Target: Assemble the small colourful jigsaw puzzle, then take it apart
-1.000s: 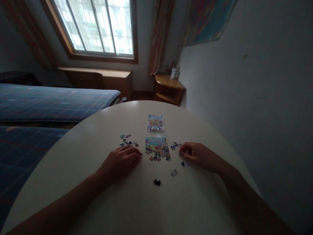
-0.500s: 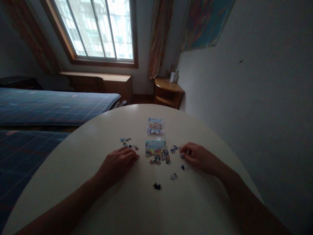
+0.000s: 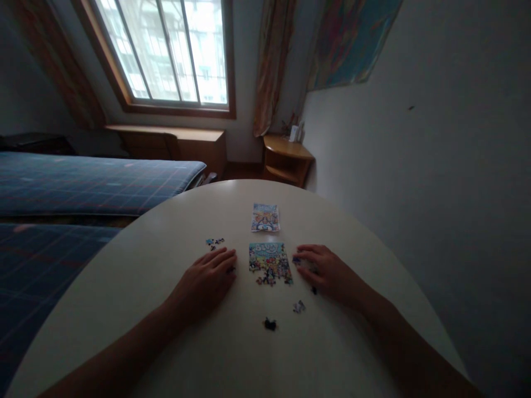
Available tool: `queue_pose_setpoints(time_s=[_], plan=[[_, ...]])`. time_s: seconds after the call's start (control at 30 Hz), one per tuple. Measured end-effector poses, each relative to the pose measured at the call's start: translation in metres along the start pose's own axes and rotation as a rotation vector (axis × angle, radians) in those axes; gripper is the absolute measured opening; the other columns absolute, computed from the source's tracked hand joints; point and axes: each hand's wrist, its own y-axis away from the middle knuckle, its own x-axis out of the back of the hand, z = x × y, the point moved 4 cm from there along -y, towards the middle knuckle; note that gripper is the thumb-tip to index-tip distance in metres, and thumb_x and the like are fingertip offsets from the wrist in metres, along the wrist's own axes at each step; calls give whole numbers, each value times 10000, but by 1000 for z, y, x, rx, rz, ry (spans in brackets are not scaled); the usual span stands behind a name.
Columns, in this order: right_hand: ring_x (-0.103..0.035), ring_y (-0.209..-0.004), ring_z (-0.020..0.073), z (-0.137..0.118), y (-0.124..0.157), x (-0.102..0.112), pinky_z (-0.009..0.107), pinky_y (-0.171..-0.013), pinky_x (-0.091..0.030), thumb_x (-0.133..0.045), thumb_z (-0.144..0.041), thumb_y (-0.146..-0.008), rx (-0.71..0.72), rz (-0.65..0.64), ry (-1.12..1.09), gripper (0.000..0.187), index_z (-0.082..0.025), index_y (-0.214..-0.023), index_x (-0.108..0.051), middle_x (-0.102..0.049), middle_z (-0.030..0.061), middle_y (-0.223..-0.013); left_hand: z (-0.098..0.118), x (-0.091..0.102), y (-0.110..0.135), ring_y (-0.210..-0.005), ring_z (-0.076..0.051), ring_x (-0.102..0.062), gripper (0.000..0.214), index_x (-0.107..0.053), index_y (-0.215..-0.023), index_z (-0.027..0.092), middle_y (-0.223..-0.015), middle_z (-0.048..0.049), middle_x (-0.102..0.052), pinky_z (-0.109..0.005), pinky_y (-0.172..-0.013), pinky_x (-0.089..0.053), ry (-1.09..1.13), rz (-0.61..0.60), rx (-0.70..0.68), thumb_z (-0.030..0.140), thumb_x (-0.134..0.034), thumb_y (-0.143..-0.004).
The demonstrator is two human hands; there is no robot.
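A partly joined jigsaw puzzle (image 3: 269, 261) with a colourful cartoon picture lies on the table between my hands, its lower edge uneven. My left hand (image 3: 208, 279) rests palm down to the left of it, fingers stretched over loose pieces; a dark piece shows by the fingertips. Beyond it lie several loose puzzle pieces (image 3: 213, 242). On the right, my right hand (image 3: 326, 270) is open, its fingers apart over a blue puzzle piece (image 3: 296, 260) and others partly hidden. A grey-white puzzle piece (image 3: 298, 307) and a black puzzle piece (image 3: 270, 324) lie nearer to me.
A small printed picture sheet (image 3: 265, 218) lies beyond the puzzle on the round white table (image 3: 232, 359). A bed with a plaid mattress (image 3: 99, 185) stands to the left. At the back are a desk (image 3: 199, 134), a corner shelf (image 3: 288, 146) and a window (image 3: 166, 52); a wall is at right.
My right hand has opened from a pinch and spread over the pieces nearer the puzzle. My left hand's fingers have straightened and cover more pieces. The view has shifted slightly.
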Motion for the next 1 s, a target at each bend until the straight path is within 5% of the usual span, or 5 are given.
queue_pose_setpoints(time_s=[0.2, 0.5, 0.8, 1.0], plan=[[-576, -1183, 268, 1, -1, 3, 476, -1031, -456, -581, -302, -889, -11, -8, -19, 286, -210, -1139, -684, -638, 119, -1268, -5, -2, 0, -1253, -225, -564, 303, -625, -1228, 220, -1306, -35, -651, -446, -1065, -480, 32, -5, 26, 272, -483, -965], [-569, -1179, 287, 6, -1, 6, 494, -1024, -453, -619, -369, -863, -73, -6, -32, 389, -202, -1214, -626, -634, 132, -1264, -39, 18, 3, -1087, -288, -602, 264, -658, -1107, 199, -1189, -93, -668, -485, -963, -515, -53, 104, 326, 283, -533, -890], [-602, -1127, 306, 7, 0, 13, 504, -990, -474, -633, -415, -834, -131, -16, -46, 407, -205, -1182, -659, -661, 136, -1209, -41, 21, 3, -970, -263, -611, 161, -703, -962, 212, -1042, -79, -678, -451, -883, -538, 11, 128, 264, 241, -556, -903], [-588, -1146, 307, 7, 0, 10, 496, -1013, -456, -612, -430, -843, -136, -26, -38, 421, -198, -1192, -659, -648, 137, -1228, -27, 6, -3, -1035, -242, -584, 213, -686, -1120, 223, -1111, -77, -664, -428, -917, -523, 86, 108, 130, 235, -555, -953]])
